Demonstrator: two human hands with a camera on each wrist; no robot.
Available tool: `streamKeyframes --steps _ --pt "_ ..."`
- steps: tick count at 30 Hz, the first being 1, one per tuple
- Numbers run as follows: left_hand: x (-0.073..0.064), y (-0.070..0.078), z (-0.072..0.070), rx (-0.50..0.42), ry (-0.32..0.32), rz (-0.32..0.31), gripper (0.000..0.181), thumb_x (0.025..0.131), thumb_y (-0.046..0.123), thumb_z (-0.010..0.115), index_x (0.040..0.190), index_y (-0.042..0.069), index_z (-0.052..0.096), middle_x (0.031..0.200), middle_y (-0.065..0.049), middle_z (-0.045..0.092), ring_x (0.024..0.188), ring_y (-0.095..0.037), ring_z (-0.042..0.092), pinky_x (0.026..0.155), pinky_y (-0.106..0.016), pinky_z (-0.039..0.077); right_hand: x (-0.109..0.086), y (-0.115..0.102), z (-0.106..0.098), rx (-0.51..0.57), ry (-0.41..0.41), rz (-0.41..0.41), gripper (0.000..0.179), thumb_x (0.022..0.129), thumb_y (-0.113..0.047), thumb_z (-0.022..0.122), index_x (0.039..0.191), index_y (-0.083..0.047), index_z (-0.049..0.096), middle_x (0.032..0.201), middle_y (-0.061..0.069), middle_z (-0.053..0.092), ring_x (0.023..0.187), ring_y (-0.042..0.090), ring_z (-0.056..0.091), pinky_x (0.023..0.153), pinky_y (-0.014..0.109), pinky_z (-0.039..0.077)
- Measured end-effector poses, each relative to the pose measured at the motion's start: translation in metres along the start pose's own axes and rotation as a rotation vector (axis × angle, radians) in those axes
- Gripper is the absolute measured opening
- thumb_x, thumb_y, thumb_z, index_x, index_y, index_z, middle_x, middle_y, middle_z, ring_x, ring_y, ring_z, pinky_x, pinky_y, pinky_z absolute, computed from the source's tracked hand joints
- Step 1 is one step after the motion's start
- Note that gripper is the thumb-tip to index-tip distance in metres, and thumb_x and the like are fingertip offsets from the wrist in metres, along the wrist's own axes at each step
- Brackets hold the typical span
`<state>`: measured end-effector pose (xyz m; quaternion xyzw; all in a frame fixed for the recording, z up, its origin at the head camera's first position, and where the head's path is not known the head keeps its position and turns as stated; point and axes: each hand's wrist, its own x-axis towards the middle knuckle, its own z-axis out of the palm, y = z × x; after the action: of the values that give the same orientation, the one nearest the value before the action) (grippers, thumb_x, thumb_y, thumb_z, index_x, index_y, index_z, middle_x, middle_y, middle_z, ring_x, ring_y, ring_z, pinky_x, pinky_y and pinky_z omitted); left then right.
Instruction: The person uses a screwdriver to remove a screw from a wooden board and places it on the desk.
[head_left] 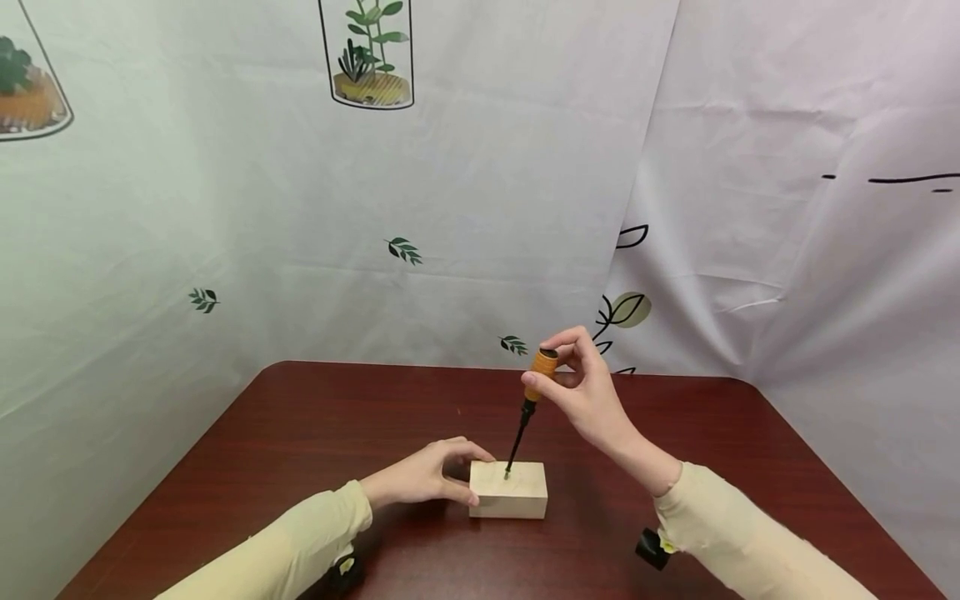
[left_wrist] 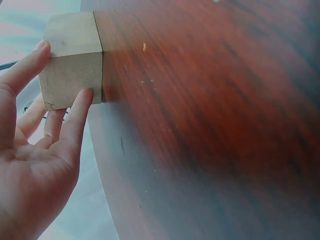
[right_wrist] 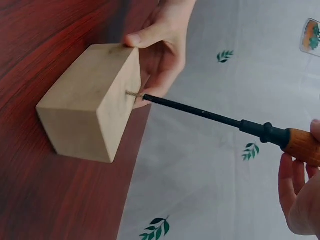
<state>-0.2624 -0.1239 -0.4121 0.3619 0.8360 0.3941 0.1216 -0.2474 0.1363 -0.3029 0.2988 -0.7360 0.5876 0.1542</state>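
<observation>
A pale wooden block (head_left: 510,506) lies on the table with a small brass-coloured screw (right_wrist: 132,94) standing out of its top face. My left hand (head_left: 427,477) grips the block's left end, thumb at the near side and fingers at the far side. The right hand (head_left: 588,396) holds a screwdriver (head_left: 534,383) by its orange handle, between thumb and fingers. Its black shaft (right_wrist: 195,113) slants down to the screw, and the tip meets the screw head in the right wrist view. In the left wrist view the fingers touch the block's end face (left_wrist: 70,80).
The dark red-brown wooden table (head_left: 360,408) carries the block. White cloth with printed leaves and jars (head_left: 487,192) hangs behind the table and at both sides. A black wrist device (head_left: 652,548) sits under the right sleeve.
</observation>
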Motion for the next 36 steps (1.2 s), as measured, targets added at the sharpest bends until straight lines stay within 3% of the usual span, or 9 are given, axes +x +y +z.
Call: streamKeyframes --steps 5,9,12,16,21,25,36 --pt "0.000 0.000 0.000 -0.010 0.004 -0.001 0.048 0.082 0.034 0.081 0.126 0.026 0.063 0.123 0.004 0.063 0.115 -0.010 0.058 0.100 -0.028 0.045 0.001 -0.004 0.001 0.000 -0.044 -0.025 0.037 0.089 -0.003 0.071 0.118 -0.006 0.050 0.105 0.016 0.058 0.085 0.017 0.074 0.075 0.030 0.060" --pt "0.000 0.000 0.000 -0.008 0.002 -0.004 0.048 0.082 0.035 0.080 0.126 0.027 0.063 0.124 0.004 0.063 0.116 -0.010 0.057 0.100 -0.028 0.045 0.000 -0.003 0.003 -0.034 -0.058 -0.063 0.029 0.096 -0.005 0.062 0.123 -0.010 0.051 0.115 0.011 0.064 0.098 0.015 0.070 0.084 0.029 0.057" --pt "-0.001 0.000 0.001 -0.009 0.007 -0.002 0.048 0.082 0.035 0.080 0.126 0.027 0.063 0.124 0.004 0.063 0.116 -0.010 0.057 0.100 -0.029 0.045 -0.002 0.000 0.006 -0.009 -0.072 -0.082 0.027 0.101 -0.003 0.051 0.127 -0.009 0.046 0.124 0.008 0.063 0.105 0.014 0.067 0.090 0.029 0.055" --pt "0.000 -0.001 0.001 -0.015 0.010 0.000 0.048 0.082 0.034 0.080 0.126 0.026 0.063 0.123 0.004 0.063 0.115 -0.010 0.057 0.100 -0.029 0.045 -0.003 0.001 0.008 0.034 -0.072 -0.093 0.026 0.102 0.003 0.042 0.126 -0.004 0.038 0.126 0.015 0.062 0.105 0.015 0.067 0.091 0.031 0.055" --pt "0.000 -0.001 0.000 -0.008 0.009 0.002 0.049 0.082 0.034 0.081 0.126 0.025 0.063 0.124 0.004 0.064 0.116 -0.009 0.058 0.100 -0.028 0.045 -0.004 0.000 0.011 -0.061 -0.014 -0.025 0.032 0.098 -0.006 0.056 0.126 -0.010 0.040 0.119 0.015 0.058 0.089 0.018 0.068 0.079 0.029 0.056" --pt "0.000 0.000 0.000 -0.008 0.004 -0.002 0.049 0.082 0.034 0.080 0.126 0.026 0.063 0.124 0.004 0.063 0.117 -0.010 0.057 0.100 -0.030 0.045 -0.002 0.001 0.011 -0.065 0.023 0.016 0.041 0.094 -0.013 0.067 0.125 -0.011 0.041 0.108 0.013 0.054 0.080 0.024 0.068 0.073 0.027 0.057" --pt "-0.001 0.000 0.001 -0.018 0.005 -0.029 0.048 0.082 0.036 0.080 0.125 0.029 0.063 0.125 0.007 0.063 0.119 -0.012 0.056 0.102 -0.032 0.043 0.000 0.000 0.003 -0.004 0.023 -0.046 0.036 0.090 -0.003 0.070 0.120 -0.004 0.051 0.102 0.019 0.061 0.084 0.012 0.072 0.075 0.028 0.059"
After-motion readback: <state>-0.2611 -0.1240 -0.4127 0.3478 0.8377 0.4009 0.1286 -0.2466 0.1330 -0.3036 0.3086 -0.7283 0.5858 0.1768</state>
